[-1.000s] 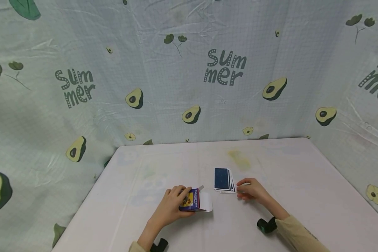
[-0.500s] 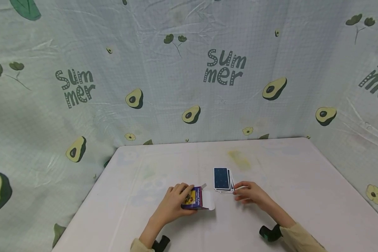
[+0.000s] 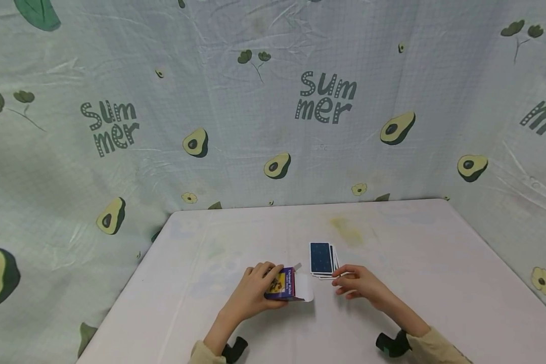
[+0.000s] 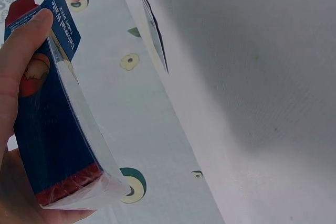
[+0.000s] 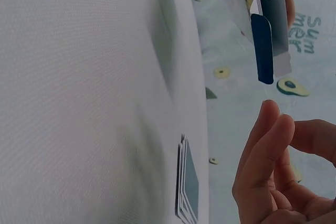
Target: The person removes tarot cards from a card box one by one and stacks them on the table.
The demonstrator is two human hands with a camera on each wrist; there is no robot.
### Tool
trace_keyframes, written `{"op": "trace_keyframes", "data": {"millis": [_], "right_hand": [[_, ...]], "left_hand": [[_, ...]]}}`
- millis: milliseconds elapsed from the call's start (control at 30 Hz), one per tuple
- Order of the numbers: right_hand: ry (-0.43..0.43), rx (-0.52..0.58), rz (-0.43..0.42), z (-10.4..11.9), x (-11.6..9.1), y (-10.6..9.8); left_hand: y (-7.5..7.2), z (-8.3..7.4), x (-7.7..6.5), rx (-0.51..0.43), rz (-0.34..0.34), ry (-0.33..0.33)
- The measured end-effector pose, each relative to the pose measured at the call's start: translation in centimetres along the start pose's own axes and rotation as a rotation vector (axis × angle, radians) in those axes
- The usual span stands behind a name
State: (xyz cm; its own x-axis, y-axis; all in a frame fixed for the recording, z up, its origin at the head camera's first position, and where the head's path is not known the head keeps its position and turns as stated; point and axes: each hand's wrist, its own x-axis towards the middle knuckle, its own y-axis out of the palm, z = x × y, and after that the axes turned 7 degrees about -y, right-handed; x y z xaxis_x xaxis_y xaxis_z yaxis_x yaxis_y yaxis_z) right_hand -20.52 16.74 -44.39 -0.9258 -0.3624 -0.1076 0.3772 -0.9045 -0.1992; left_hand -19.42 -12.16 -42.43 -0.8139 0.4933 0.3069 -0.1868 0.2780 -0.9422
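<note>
On the near side, I see the left hand (image 3: 252,293) gripping the box (image 3: 280,284) above the table (image 3: 236,237); squeezing harder could, I judge, crush its thin walls. Its open flap (image 3: 304,287) juts right and might crease if knocked. To the right, the right hand (image 3: 363,286) is empty, fingers loosely bent; I'd worry a careless sweep scatters the cards (image 3: 320,258), lying unevenly stacked just beyond it.

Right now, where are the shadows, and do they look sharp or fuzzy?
Head: faint, fuzzy ones on the table near the left hand with its card box and near the right hand; left wrist: a big grey, soft-edged one; right wrist: a fuzzy one beside the cards.
</note>
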Motion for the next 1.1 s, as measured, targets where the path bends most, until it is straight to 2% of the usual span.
{"op": "trace_keyframes", "data": {"millis": [300, 767, 1100], "right_hand": [[-0.03, -0.009, -0.001, 0.9, -0.2, 0.7], [-0.055, 0.004, 0.052, 2.1, -0.3, 2.1], [-0.064, 0.008, 0.079, 2.8, -0.1, 2.6]], "left_hand": [[-0.1, -0.2, 0.5, -0.008, 0.001, 0.018], [0.4, -0.8, 1.0, 0.018, 0.024, 0.026], [0.4, -1.1, 1.4, 0.035, 0.001, 0.057]]}}
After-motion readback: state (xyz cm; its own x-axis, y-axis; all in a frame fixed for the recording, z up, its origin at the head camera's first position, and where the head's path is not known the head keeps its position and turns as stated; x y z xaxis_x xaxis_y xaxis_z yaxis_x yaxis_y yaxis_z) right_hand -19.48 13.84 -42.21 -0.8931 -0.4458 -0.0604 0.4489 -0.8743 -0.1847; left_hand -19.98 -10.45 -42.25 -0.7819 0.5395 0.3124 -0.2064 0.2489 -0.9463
